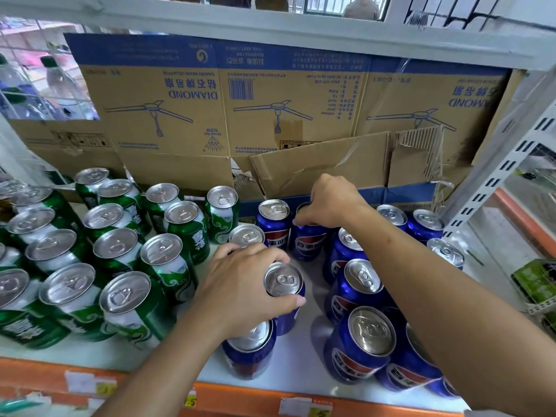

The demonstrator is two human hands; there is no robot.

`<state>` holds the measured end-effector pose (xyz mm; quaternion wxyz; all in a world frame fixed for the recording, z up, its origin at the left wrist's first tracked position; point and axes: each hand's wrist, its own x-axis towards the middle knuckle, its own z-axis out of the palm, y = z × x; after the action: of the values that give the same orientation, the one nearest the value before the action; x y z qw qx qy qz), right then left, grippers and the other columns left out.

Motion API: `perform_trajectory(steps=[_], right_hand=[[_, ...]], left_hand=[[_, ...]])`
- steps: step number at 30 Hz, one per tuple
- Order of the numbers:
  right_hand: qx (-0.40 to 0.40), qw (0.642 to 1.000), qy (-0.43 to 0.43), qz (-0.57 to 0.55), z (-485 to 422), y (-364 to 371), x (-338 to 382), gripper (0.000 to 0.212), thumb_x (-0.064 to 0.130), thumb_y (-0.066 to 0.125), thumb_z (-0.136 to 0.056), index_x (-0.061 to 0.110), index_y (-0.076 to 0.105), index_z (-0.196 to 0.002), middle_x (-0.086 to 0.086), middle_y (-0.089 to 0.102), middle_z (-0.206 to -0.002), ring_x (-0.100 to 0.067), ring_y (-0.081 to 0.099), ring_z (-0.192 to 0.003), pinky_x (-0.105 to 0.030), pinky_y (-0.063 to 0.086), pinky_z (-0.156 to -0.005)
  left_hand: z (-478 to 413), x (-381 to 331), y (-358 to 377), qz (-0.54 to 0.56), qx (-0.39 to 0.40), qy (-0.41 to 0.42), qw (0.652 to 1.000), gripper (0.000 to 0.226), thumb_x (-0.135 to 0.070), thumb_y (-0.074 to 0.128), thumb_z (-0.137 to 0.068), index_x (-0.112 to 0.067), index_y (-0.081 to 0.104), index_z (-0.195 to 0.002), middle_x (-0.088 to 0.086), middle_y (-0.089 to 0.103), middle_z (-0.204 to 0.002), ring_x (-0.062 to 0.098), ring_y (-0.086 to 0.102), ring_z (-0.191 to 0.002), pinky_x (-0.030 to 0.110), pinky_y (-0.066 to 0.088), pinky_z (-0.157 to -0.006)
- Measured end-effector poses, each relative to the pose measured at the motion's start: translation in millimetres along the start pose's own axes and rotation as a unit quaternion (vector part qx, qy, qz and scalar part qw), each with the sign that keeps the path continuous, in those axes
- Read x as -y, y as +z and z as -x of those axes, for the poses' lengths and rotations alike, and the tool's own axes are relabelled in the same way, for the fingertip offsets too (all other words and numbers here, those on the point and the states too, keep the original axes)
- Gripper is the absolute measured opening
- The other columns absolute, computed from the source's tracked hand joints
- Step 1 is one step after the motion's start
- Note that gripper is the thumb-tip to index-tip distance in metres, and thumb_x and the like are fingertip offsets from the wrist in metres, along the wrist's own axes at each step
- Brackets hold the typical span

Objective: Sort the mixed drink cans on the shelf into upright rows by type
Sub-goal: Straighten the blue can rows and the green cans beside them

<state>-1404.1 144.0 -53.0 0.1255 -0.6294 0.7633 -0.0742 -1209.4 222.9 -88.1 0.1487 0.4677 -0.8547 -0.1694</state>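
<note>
Several green cans (126,299) stand upright in rows on the left of the white shelf (301,356). Several blue cola cans (359,296) stand upright on the right. My left hand (240,290) grips a blue can (284,288) near the shelf's middle, fingers and thumb curled round its top. Another blue can (249,350) stands just below my left wrist. Farther back, my right hand (328,203) holds the top of a blue can (308,245) beside one more blue can (273,221) at the back.
A flattened cardboard box (270,115) lines the shelf's back. An orange shelf edge with price tags (301,404) runs along the front. A white slotted upright (496,182) stands at the right. Plastic bottles (57,82) show at the far left.
</note>
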Motion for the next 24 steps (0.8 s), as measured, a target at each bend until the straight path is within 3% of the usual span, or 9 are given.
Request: perform_trajectory(steps=[7,14,18,24], right_hand=[[-0.018,0.999,0.029,-0.017,-11,-2,-6,0.04,0.043,0.08,-0.069,0.011,0.058,-0.075,-0.001,0.055,-0.067,-0.014,0.052,-0.06,-0.024,0.033,-0.044],[-0.054,0.998,0.035,-0.026,-19,6,-10,0.042,0.045,0.08,-0.071,0.01,0.057,-0.078,-0.004,0.054,-0.07,-0.02,0.052,-0.065,-0.024,0.03,-0.043],[-0.062,0.997,0.037,-0.032,-20,9,-11,0.039,0.043,0.079,-0.073,0.011,0.059,-0.08,-0.002,0.052,-0.069,-0.014,0.048,-0.059,-0.023,0.029,-0.043],[-0.039,0.999,0.024,-0.014,-20,5,-16,0.045,0.051,0.076,-0.075,0.011,0.058,-0.084,-0.003,0.057,-0.075,-0.022,0.056,-0.073,-0.026,0.033,-0.045]], left_hand=[[1,-1,0,0.0,-0.012,0.007,1.0,0.053,-0.071,0.06,-0.072,-0.042,0.051,-0.115,-0.024,0.051,-0.114,-0.008,0.01,-0.076,0.017,0.01,-0.08],[0,0,1,0.002,-0.014,0.004,1.0,0.055,-0.073,0.06,-0.072,-0.043,0.05,-0.117,-0.025,0.049,-0.115,-0.007,0.01,-0.079,0.017,0.01,-0.079],[1,0,1,0.004,-0.015,0.002,1.0,0.056,-0.074,0.059,-0.071,-0.043,0.05,-0.116,-0.025,0.05,-0.114,-0.003,0.015,-0.086,0.018,0.011,-0.081],[-1,0,2,-0.004,-0.015,0.003,1.0,0.056,-0.074,0.059,-0.071,-0.043,0.05,-0.117,-0.025,0.05,-0.118,-0.004,0.016,-0.086,0.017,0.011,-0.082]])
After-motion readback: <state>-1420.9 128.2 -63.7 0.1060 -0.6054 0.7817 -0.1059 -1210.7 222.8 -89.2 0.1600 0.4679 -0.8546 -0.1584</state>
